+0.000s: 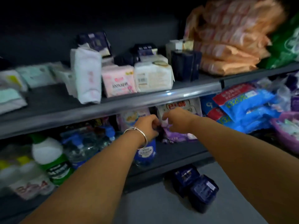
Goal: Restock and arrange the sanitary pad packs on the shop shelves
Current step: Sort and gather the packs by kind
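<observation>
Both arms reach under the upper shelf's metal edge (113, 107) onto the lower shelf. My left hand (148, 125), with a silver bangle on its wrist, has its fingers curled on a purple pad pack (178, 136) lying there. My right hand (176, 118) grips the same pack from the right side. Behind the hands stand a pale pack with yellow print (132, 117) and a white pack with red print (179, 105). On the upper shelf stand a pink pack (119, 82), a white pack (152, 78) and a tall white pack (88, 75). The view is blurred.
Blue wipe packs (246, 107) pile up at the right of the lower shelf beside a purple basin (284, 133). Bottles (51, 156) stand at its left. Orange packs (229, 38) are stacked top right. Dark blue packs (195, 186) lie on the floor below.
</observation>
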